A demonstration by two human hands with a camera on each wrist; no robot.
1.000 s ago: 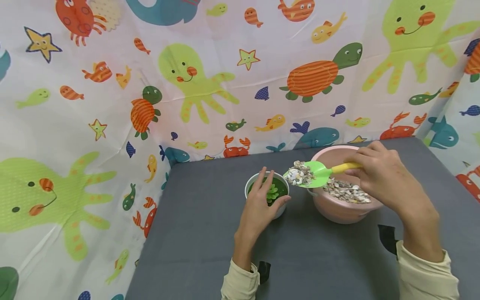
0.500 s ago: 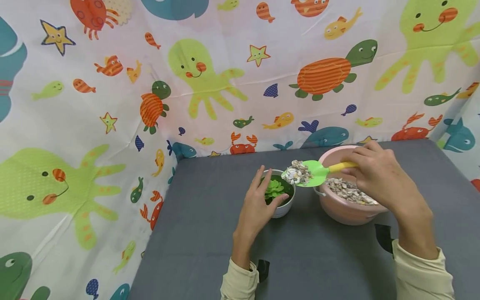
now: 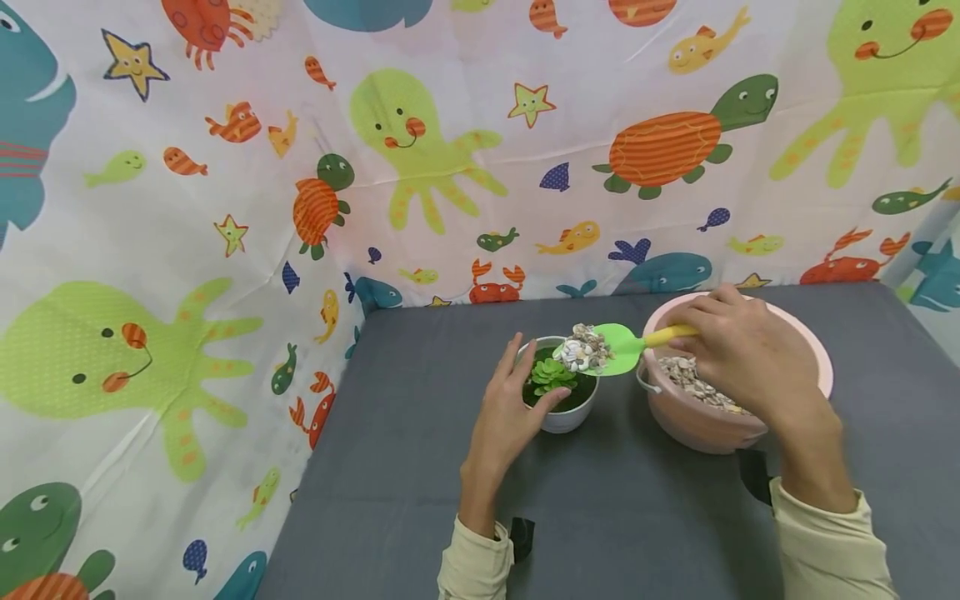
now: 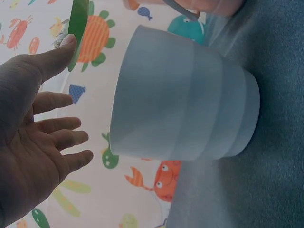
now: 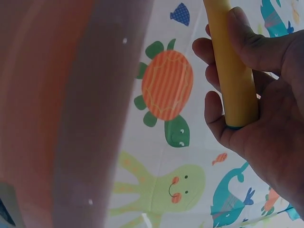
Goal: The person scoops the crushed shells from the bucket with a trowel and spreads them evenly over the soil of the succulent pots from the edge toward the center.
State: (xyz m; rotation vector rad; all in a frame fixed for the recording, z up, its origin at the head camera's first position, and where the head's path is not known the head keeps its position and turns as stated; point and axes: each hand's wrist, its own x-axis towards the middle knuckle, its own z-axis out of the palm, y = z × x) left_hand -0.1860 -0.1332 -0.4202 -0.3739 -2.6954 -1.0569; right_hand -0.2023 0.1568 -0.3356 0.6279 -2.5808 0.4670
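My right hand (image 3: 738, 350) grips the yellow handle (image 5: 232, 71) of a small green-bladed shovel (image 3: 621, 350). A heap of small shells (image 3: 585, 350) lies on the blade, whose tip overlaps the rim of a white pot (image 3: 566, 421) in the head view. Inside the pot sits a bright green succulent (image 3: 553, 377). My left hand (image 3: 504, 421) is at the pot's left side, fingers extended and spread, thumb in front. The left wrist view has that hand beside the pot's mouth, its thumb overlapping the shovel's edge (image 4: 78, 28).
To the right stands a pink bucket (image 3: 693, 421) with shells (image 3: 697, 383) inside and a pale handle (image 3: 647, 382) hanging at its left. Behind the grey table (image 3: 375, 433) and along its left side hangs a cloth (image 3: 450, 108) with sea-animal prints.
The shovel has moved left relative to the pot, so its shell-loaded tip now overlaps the pot's opening. My left hand stays beside the pot. The head view has shifted slightly.
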